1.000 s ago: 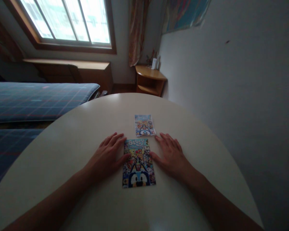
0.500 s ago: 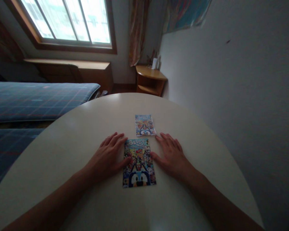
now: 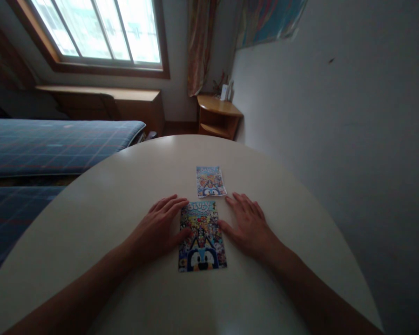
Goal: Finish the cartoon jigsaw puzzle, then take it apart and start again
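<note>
"Round white table (image 3: 286, 200), one window (image 3: 108, 28) at eleven o'clock — what's new?"

"Left hand (image 3: 164, 225) has edged inward across the large card (image 3: 200, 251), centre, at its ten-o'clock corner; perhaps that steadies it."

"Gripping?"

"Neither — fingers flat, loosely spread. Right hand (image 3: 247, 228) lies at two o'clock. Two hands, two prints: the small sheet (image 3: 210, 181) sits at twelve."

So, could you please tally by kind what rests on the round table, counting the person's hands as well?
Pictures: 2 (larger picture, nearer; smaller picture, beyond it)
Hands: 2 (left hand, right hand)
Total: 4
</note>
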### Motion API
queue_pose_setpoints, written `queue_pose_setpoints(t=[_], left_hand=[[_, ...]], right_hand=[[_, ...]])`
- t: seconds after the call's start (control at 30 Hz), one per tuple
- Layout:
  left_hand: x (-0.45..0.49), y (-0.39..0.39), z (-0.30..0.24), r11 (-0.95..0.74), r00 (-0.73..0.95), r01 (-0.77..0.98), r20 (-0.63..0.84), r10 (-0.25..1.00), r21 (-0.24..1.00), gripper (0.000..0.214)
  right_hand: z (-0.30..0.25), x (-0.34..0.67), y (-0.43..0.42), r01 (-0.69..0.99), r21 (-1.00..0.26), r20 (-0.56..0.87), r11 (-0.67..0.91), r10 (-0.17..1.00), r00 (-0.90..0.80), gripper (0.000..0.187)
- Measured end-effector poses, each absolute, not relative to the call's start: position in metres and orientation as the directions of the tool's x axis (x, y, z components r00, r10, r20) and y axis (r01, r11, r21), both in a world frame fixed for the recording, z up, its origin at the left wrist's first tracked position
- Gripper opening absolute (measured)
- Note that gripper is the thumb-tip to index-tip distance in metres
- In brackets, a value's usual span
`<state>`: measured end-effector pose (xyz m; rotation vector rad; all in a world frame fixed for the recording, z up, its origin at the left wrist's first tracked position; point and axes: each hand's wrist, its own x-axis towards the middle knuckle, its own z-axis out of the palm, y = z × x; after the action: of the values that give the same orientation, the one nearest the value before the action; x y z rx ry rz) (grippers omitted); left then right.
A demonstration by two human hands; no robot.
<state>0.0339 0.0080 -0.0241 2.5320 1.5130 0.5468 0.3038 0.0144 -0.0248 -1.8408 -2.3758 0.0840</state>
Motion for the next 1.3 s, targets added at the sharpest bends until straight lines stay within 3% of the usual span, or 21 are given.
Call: queue_pose_setpoints(t=[0.53, 1.03, 1.3], left_hand=[[0.035, 0.007, -0.022, -0.487, 0.429, 0.8, 0.233, 0.873, 0.35, 0.054], [0.035, 0.006, -0.022, -0.484, 0.43, 0.801, 0.223, 0.875, 0.352, 0.053], [0.042, 0.013, -0.018, -0.457, 0.395, 0.816, 0.234, 0.888, 0.354, 0.048]], right_hand=[[-0.026, 0.304, 0.015, 0.959, -0.127, 0.08, 0.253, 0.966, -0.244, 0.069], [-0.011, 0.296, 0.008, 0.902, -0.251, 0.087, 0.352, 0.936, -0.341, 0.054], [-0.01, 0.293, 0.005, 0.82, -0.329, 0.089, 0.469, 0.88, -0.467, 0.069]])
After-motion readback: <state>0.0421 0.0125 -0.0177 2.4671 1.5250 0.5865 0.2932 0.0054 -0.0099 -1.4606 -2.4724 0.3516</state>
